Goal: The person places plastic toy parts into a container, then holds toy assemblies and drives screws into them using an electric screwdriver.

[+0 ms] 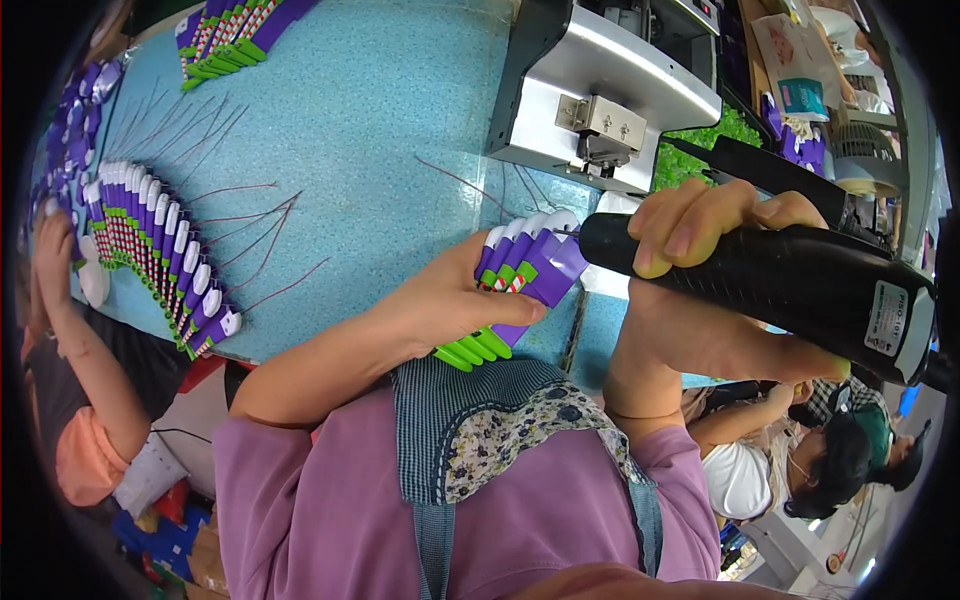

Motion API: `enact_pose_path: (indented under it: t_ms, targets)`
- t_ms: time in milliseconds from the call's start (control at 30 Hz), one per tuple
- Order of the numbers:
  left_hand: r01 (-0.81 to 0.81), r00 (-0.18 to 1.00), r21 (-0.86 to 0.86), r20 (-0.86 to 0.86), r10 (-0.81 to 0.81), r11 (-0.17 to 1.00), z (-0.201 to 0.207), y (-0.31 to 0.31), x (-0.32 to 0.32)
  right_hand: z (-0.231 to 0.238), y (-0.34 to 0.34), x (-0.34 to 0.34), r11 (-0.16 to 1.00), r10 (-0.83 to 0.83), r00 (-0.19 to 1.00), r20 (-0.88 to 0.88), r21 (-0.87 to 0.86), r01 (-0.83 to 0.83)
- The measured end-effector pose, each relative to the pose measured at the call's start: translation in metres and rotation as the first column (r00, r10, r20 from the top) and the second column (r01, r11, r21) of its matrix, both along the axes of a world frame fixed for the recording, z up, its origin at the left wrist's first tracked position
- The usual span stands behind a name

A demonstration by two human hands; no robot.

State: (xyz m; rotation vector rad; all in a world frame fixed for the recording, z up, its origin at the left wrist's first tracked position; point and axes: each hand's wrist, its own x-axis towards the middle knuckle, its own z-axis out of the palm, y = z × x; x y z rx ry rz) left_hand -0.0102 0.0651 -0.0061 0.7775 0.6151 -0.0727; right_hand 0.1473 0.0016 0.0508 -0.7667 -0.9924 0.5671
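My left hand (450,300) grips a fanned bundle of flat purple, white and green packaged items (520,275) just above the near edge of the blue table (370,110). My right hand (700,240) is wrapped around a thick black handheld power tool (800,285). The tool's front tip sits against the white tops of the bundle.
A long fanned row of the same purple packs (160,250) lies at the table's left, another stack (235,35) at the far left corner, with thin wires (250,215) scattered between. A grey metal machine (600,90) stands behind. One person's arm (70,330) reaches in at left; another person (800,450) sits at lower right.
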Motion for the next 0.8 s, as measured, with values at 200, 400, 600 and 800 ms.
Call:
enact_pose_path:
  t_ms: [200,400,600,800]
  targets:
    - [-0.032,0.999,0.01,0.032,0.031,0.999,-0.01,0.0,0.003,0.0,0.004,0.006,0.999,0.033,0.999,0.006,-0.007,-0.033]
    - [-0.012,1.0,0.019,-0.013,0.012,1.0,-0.007,0.001,0.009,0.011,0.026,0.041,0.986,0.127,0.992,-0.005,0.108,-0.126]
    - [-0.028,1.0,0.017,-0.013,0.028,0.999,-0.002,0.003,0.008,0.006,0.014,0.017,0.991,0.133,0.988,-0.077,0.019,-0.132]
    - [-0.011,0.999,0.002,0.037,0.011,1.0,-0.002,0.0,0.009,-0.007,0.01,0.008,0.993,0.113,0.994,-0.008,-0.018,-0.113]
